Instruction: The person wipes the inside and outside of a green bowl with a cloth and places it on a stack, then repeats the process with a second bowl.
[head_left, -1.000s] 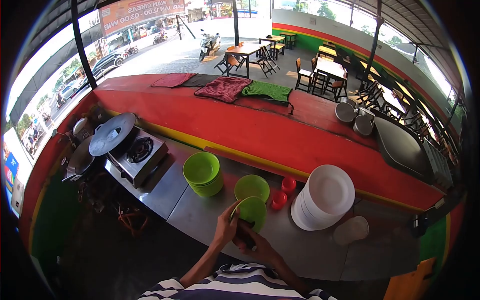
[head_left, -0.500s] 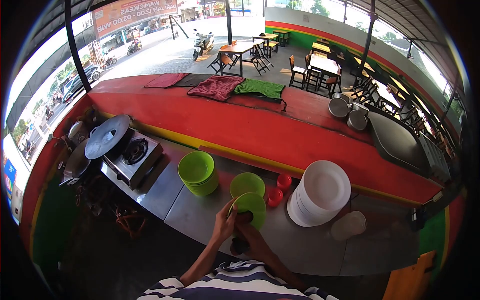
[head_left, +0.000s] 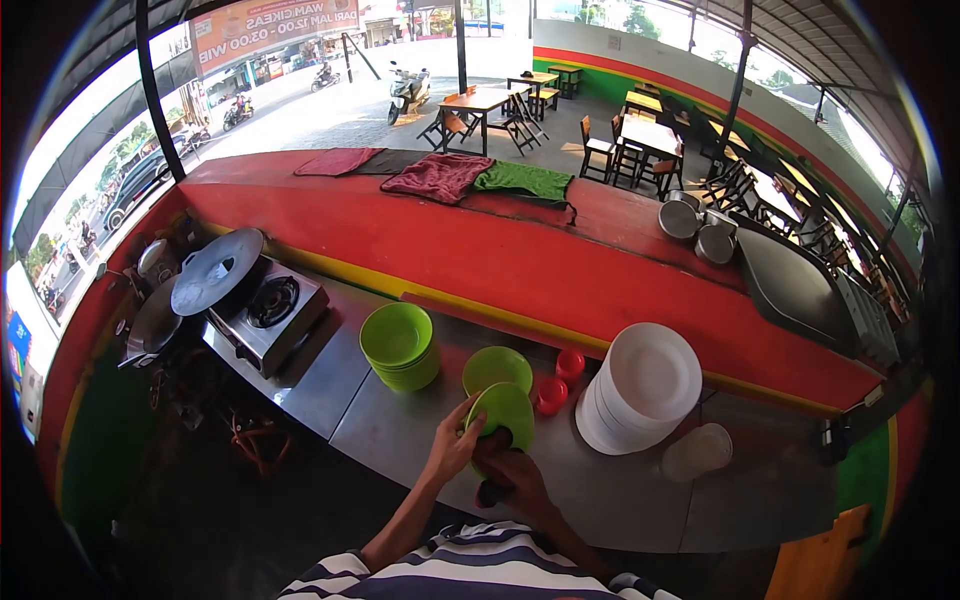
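My left hand (head_left: 453, 446) grips the rim of a green bowl (head_left: 508, 405), which is tilted up in front of me. My right hand (head_left: 516, 477) is closed around a dark cloth (head_left: 491, 493) and presses it against the lower inside of that bowl. Just beyond sits another green bowl (head_left: 497, 366) on the steel counter, partly covered by the held one. To the left stands a stack of green bowls (head_left: 397, 338). Two small red cups (head_left: 551, 394) are close by on the right, beside a tall stack of white plates (head_left: 654, 372).
A gas stove (head_left: 268, 312) with a wok lid (head_left: 217, 270) leaning by it occupies the counter's left end. A translucent container (head_left: 698, 452) stands on the right. Cloths (head_left: 437, 177) and metal pots (head_left: 680, 217) lie along the red ledge (head_left: 450, 240).
My right hand has shifted slightly down and right with the cloth across the bowl. The held bowl has turned a little; my left hand keeps its grip.
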